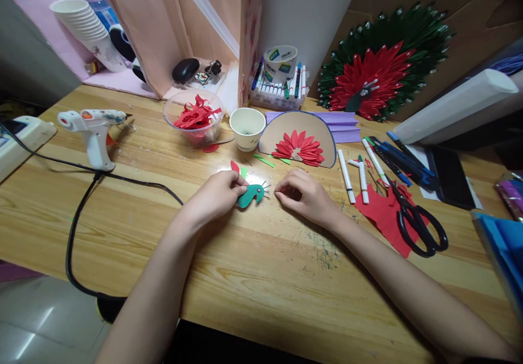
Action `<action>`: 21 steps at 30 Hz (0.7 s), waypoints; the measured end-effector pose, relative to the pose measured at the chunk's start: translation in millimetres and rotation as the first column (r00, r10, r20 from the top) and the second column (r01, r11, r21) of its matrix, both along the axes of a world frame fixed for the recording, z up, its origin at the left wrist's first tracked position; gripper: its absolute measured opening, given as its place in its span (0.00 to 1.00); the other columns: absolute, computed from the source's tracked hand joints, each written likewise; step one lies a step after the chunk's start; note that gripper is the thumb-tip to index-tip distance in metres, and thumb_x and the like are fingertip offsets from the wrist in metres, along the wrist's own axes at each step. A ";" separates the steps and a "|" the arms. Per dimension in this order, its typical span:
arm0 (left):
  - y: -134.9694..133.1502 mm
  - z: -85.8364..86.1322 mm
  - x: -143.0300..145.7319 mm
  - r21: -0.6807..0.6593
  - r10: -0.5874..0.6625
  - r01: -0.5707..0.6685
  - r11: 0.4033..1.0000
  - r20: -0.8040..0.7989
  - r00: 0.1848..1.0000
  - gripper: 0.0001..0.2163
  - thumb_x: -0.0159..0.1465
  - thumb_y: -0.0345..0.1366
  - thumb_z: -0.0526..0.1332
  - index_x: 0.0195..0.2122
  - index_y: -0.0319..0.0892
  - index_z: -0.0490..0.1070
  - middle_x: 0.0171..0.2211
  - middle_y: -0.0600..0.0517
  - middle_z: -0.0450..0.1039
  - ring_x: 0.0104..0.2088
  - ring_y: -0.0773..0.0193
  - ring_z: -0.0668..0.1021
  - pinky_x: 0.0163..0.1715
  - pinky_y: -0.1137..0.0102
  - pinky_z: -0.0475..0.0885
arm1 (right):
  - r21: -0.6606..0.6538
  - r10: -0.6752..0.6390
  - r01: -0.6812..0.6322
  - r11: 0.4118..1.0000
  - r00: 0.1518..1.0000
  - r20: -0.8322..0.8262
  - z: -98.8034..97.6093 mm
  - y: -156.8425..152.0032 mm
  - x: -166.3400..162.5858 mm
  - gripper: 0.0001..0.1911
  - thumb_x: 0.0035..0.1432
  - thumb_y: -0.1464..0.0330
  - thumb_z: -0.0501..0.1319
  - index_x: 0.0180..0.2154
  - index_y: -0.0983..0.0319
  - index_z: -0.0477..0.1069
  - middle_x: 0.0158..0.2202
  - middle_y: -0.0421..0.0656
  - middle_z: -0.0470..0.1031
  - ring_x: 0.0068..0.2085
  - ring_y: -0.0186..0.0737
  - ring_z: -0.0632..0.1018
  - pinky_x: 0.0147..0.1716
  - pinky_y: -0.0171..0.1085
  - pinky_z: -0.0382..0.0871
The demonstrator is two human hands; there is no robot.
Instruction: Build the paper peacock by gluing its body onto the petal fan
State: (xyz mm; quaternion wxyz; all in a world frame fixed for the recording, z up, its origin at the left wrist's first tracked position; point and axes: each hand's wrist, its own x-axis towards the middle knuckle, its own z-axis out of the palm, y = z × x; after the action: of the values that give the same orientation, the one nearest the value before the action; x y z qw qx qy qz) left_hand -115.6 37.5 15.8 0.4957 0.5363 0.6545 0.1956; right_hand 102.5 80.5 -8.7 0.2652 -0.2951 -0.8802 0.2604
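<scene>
1. Tape roll [281, 68], atop marker box [278, 101]: printed in blue, green and yellow, with brand lettering apparently beginning "de"; remainder not legible with certainty.
2. Cup stack [92, 34], leaning at far left: grey printing noted, too small to read. Blue label [105, 15] behind, partly hidden; wording not readable.
3. Paper cup [247, 140], upright at mid-table: small dark marks low on the wall, illegible.
4. Green bird-head cutout [247, 198]: located between both hands, low over the tabletop [253, 277], nearer than the paper cup. Fitted with round eye and thin bristles [265, 186] pointing toward the right. Free of visible writing.
5. Left hand [220, 192]: gripping the cutout's left side between thumb and fingers.
6. Right hand [306, 195]: thumb and forefinger brought together just beside the bristles. Cannot tell of any small item between the tips.
7. Fan-shaped card [302, 123], beyond the right hand: brown, blue-edged, bearing red petals [300, 147] along the lower part.
8. Black-handled scissors [404, 203], at right: lying across red paper [382, 222], near two loose white markers [346, 176].
</scene>
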 end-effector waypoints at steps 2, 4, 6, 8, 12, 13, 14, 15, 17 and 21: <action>-0.3 1.3 0.8 0.001 0.014 -0.014 1.000 -0.015 1.000 0.08 0.57 0.37 0.58 0.30 0.37 0.72 0.25 0.51 0.73 0.27 0.64 0.72 0.29 0.71 0.64 | 0.000 0.004 -0.004 1.000 1.000 -0.002 -0.3 0.1 -0.1 0.03 0.54 0.75 0.59 0.31 0.62 0.69 0.29 0.42 0.69 0.32 0.36 0.70 0.31 0.36 0.64; -0.7 2.1 1.5 -0.006 0.030 -0.030 1.000 0.000 1.000 0.07 0.57 0.36 0.57 0.30 0.38 0.72 0.25 0.51 0.73 0.26 0.64 0.72 0.28 0.71 0.65 | -0.002 0.006 -0.006 1.000 1.000 -0.002 -0.7 0.2 -0.2 0.03 0.54 0.74 0.59 0.31 0.62 0.70 0.29 0.42 0.70 0.32 0.36 0.70 0.31 0.36 0.64; -1.1 2.3 2.1 -0.010 0.036 -0.036 0.999 0.011 0.999 0.07 0.58 0.35 0.57 0.30 0.38 0.71 0.24 0.52 0.72 0.25 0.65 0.72 0.28 0.71 0.65 | -0.007 0.008 -0.008 1.000 1.000 0.003 -0.9 0.3 -0.6 0.02 0.54 0.74 0.60 0.32 0.62 0.70 0.29 0.42 0.70 0.32 0.36 0.71 0.31 0.36 0.64; -1.2 1.8 2.1 -0.011 0.034 -0.034 0.999 0.010 0.999 0.07 0.57 0.35 0.57 0.29 0.38 0.71 0.23 0.52 0.72 0.25 0.64 0.73 0.27 0.71 0.65 | -0.013 0.003 -0.003 1.000 1.000 0.012 -0.6 0.5 -1.3 0.02 0.55 0.74 0.59 0.32 0.62 0.70 0.29 0.43 0.70 0.32 0.36 0.71 0.31 0.36 0.65; -1.0 0.3 1.3 -0.015 0.041 -0.040 0.999 0.010 0.999 0.07 0.57 0.36 0.58 0.29 0.39 0.71 0.24 0.51 0.73 0.25 0.64 0.73 0.26 0.72 0.65 | -0.037 0.012 -0.011 0.999 0.999 0.032 1.7 1.7 -1.7 0.02 0.55 0.74 0.59 0.31 0.62 0.70 0.29 0.43 0.70 0.32 0.37 0.71 0.30 0.36 0.65; -0.9 0.3 1.0 -0.016 0.038 -0.038 0.999 0.010 0.999 0.06 0.57 0.35 0.57 0.29 0.39 0.71 0.24 0.51 0.73 0.25 0.64 0.73 0.26 0.72 0.66 | -0.042 0.020 -0.018 0.999 0.999 0.038 2.4 2.1 -1.4 0.02 0.55 0.74 0.59 0.31 0.62 0.70 0.29 0.43 0.70 0.32 0.36 0.71 0.30 0.36 0.65; -0.8 0.4 0.9 -0.015 0.032 -0.032 0.999 0.007 0.999 0.06 0.57 0.35 0.57 0.29 0.39 0.71 0.24 0.51 0.73 0.25 0.64 0.73 0.26 0.72 0.66 | -0.045 0.027 -0.025 0.999 0.999 0.042 3.1 2.4 -1.0 0.02 0.56 0.73 0.59 0.31 0.62 0.70 0.29 0.43 0.70 0.32 0.36 0.71 0.30 0.36 0.65; -0.6 0.7 0.7 -0.014 0.026 -0.026 1.000 0.001 1.000 0.06 0.57 0.34 0.57 0.29 0.39 0.71 0.24 0.51 0.73 0.26 0.64 0.73 0.27 0.72 0.66 | -0.047 0.028 -0.026 0.999 0.999 0.045 3.7 2.6 -0.6 0.02 0.56 0.73 0.59 0.31 0.62 0.70 0.29 0.43 0.70 0.32 0.36 0.71 0.30 0.36 0.65; -0.4 1.4 0.6 -0.007 0.019 -0.019 1.000 -0.013 1.000 0.06 0.57 0.34 0.57 0.29 0.39 0.71 0.24 0.51 0.74 0.26 0.64 0.74 0.27 0.72 0.66 | -0.051 0.023 -0.020 0.999 0.998 0.051 4.7 2.6 -0.2 0.02 0.56 0.73 0.59 0.32 0.62 0.70 0.30 0.43 0.70 0.32 0.36 0.71 0.30 0.35 0.65; 0.1 1.8 0.6 -0.006 0.025 -0.025 1.000 -0.038 0.999 0.07 0.57 0.35 0.57 0.29 0.39 0.72 0.25 0.51 0.74 0.26 0.64 0.74 0.28 0.71 0.66 | -0.043 0.012 -0.009 0.999 0.998 0.054 5.7 1.3 -2.0 0.01 0.55 0.73 0.60 0.31 0.62 0.70 0.29 0.43 0.70 0.32 0.36 0.71 0.30 0.35 0.64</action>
State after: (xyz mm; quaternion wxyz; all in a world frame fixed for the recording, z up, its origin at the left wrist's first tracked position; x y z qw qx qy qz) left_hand -115.0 37.7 17.6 0.4823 0.5302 0.6711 0.1893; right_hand 100.6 81.8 -2.9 0.2334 -0.3031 -0.8828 0.2725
